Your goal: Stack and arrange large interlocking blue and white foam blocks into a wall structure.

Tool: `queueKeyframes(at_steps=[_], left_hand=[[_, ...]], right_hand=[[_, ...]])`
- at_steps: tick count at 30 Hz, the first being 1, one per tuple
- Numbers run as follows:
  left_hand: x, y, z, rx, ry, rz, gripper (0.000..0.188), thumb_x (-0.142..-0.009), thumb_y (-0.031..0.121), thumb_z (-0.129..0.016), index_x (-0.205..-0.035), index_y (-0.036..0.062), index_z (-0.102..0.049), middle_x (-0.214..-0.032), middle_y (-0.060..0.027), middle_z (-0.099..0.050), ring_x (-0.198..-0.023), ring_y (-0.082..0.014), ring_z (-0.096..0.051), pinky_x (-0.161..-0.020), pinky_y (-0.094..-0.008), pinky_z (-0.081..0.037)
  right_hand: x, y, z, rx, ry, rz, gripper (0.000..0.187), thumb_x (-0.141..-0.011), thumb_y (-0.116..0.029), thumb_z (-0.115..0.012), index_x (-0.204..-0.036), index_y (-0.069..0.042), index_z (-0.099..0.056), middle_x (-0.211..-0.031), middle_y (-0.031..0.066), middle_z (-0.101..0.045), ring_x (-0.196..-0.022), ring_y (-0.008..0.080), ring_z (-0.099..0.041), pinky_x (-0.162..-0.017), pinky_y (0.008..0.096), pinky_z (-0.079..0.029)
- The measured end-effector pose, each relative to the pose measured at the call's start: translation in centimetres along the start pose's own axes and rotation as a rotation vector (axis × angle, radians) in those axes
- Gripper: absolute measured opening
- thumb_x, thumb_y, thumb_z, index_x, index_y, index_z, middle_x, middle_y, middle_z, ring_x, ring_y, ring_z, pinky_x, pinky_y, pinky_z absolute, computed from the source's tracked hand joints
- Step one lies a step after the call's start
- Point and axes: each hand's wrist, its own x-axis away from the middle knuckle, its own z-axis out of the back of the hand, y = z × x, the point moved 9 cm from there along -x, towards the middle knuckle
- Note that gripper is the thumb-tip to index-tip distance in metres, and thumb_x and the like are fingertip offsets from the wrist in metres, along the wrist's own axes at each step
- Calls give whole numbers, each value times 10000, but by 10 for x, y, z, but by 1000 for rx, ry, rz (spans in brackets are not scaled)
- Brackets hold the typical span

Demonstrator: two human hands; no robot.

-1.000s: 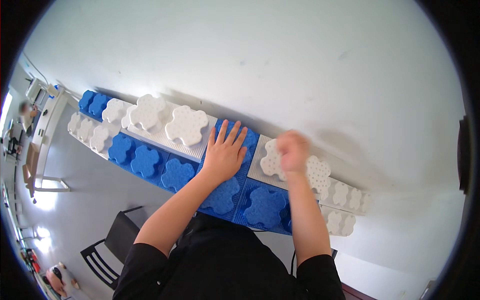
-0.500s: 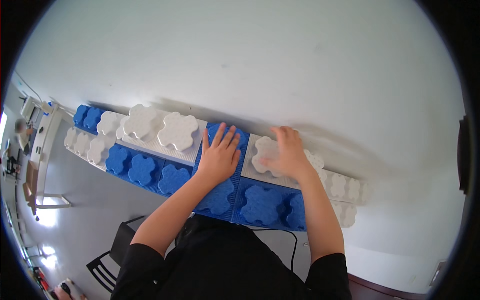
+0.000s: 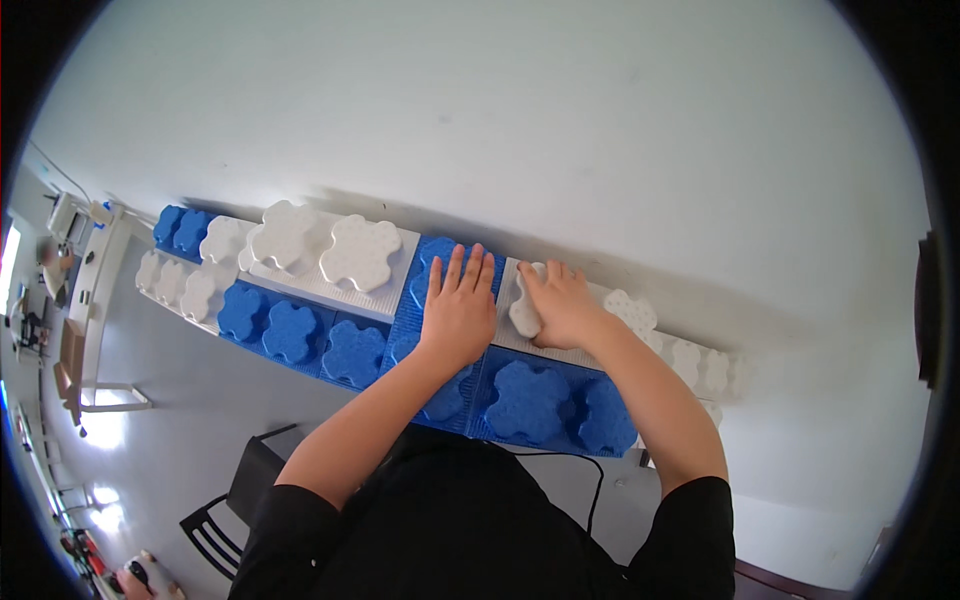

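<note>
Large blue and white toy building blocks with clover-shaped studs form a long two-row stack. My left hand [image 3: 460,318] lies flat with its fingers stretched out on a blue block [image 3: 402,320] that spans both rows in the middle. Beside it, my right hand [image 3: 566,308] curves over a stud of a white block [image 3: 523,312] in the far row. Its thumb is at the near side of that stud and its fingers are at the far side. The hand covers much of the stud. Closest to me are blue blocks [image 3: 527,402].
A pale wall [image 3: 520,120] rises right behind the stack. White blocks [image 3: 362,252] continue to the left and right. A black chair [image 3: 258,480] stands on the grey floor at lower left. A white table [image 3: 95,270] and another person [image 3: 52,268] are farther left.
My right hand has come down from hovering over the white stud and now grips it. My left hand rests a little farther right along the blue block. The view has shifted slightly.
</note>
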Motion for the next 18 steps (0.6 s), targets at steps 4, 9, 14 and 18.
queueKeyframes(at_steps=[4,9,14,18], left_hand=[[1,-3,-1,15,2,-1,570,-1006,236,-496,-1523,-1,-464,-1603,-180,-438,-1524,-379,-334,-1258,-576,-182],[1,1,1,31,-11,-14,571,-1008,244,-496,-1528,11,-461,-1606,-171,-436,-1527,-368,-333,-1261,-570,-172],[1,-2,-2,10,-29,-14,577,-1011,253,-503,-1532,12,-451,-1624,-168,-408,-1528,-362,-328,-1264,-572,-153],[2,-5,-3,-5,-62,-9,594,-1009,262,-506,-1535,-6,-436,-1623,-181,-402,-1530,-387,-315,-1257,-589,-156]], right_hand=[[-2,-1,3,5,-83,19,1172,-607,-296,-924,-1567,-37,-303,-1323,288,-502,-1310,441,-498,-1070,537,-424],[11,5,10,-44,-48,6,1127,-632,-312,-920,-1566,-62,-341,-1366,275,-495,-1313,444,-490,-1082,499,-428],[79,57,14,-164,298,83,984,-719,-363,-881,-1538,-87,-413,-1465,311,-446,-1403,468,-415,-1160,569,-348],[165,117,-26,-191,137,-346,1030,-723,-458,-887,-1539,-45,-412,-1530,350,-377,-1435,523,-355,-1190,594,-302]])
